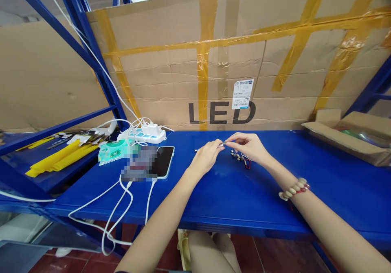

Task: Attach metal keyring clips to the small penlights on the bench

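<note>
The left hand (205,158) is closed, its fingertips clamped on a small metal piece (225,143), and the right hand (248,146) pinches the piece from the other side with thumb and forefinger. The piece sits between the two hands, above the blue table (232,195); most of it is hidden. A shiny tip (196,151) shows past the left hand, but whether it belongs to the piece I cannot tell. It looks light, stiff and smooth, so probably slippery and easily dropped; fingertip grips at its ends should suit. Small metal parts (236,155) and a red loop (247,164) lie near the right hand.
</note>
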Action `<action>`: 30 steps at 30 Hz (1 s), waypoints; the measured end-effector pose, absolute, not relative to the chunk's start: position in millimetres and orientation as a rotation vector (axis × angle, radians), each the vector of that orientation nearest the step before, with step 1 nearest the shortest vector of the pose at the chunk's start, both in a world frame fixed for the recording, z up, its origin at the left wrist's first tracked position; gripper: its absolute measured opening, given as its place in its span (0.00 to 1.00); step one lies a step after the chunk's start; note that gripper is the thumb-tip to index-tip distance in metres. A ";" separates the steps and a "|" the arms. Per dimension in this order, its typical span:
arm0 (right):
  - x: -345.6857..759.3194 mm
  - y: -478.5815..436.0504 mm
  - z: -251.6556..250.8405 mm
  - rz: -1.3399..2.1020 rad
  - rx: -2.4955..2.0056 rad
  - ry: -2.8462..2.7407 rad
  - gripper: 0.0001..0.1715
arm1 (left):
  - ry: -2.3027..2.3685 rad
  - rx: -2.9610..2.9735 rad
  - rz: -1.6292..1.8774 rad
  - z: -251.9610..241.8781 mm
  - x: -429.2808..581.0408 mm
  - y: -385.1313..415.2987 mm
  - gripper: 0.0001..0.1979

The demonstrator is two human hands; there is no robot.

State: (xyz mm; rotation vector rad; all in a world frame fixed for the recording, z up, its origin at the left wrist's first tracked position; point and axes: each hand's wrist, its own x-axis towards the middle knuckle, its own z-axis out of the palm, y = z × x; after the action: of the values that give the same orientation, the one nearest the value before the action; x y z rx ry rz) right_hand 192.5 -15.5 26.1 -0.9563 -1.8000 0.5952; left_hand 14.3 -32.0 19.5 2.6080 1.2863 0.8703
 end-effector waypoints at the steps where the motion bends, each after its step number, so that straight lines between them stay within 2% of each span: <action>1: 192.5 -15.3 25.8 0.599 -0.969 -1.806 0.19 | 1.306 2.612 0.858 19.3 14.2 -32.0 0.10; 22: 193.1 -15.5 28.8 0.631 -1.092 -1.675 0.24 | 1.416 2.685 0.875 18.2 14.8 -32.7 0.13; 30: 188.1 -17.3 30.1 0.905 -1.014 -1.632 0.28 | 1.488 2.529 1.108 20.2 14.2 -33.6 0.13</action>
State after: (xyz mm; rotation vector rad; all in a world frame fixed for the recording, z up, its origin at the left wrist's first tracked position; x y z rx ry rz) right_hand 188.1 -17.3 30.1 -1.0139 -1.6319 0.9052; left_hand 14.2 -33.6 20.2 2.5288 1.4880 1.1078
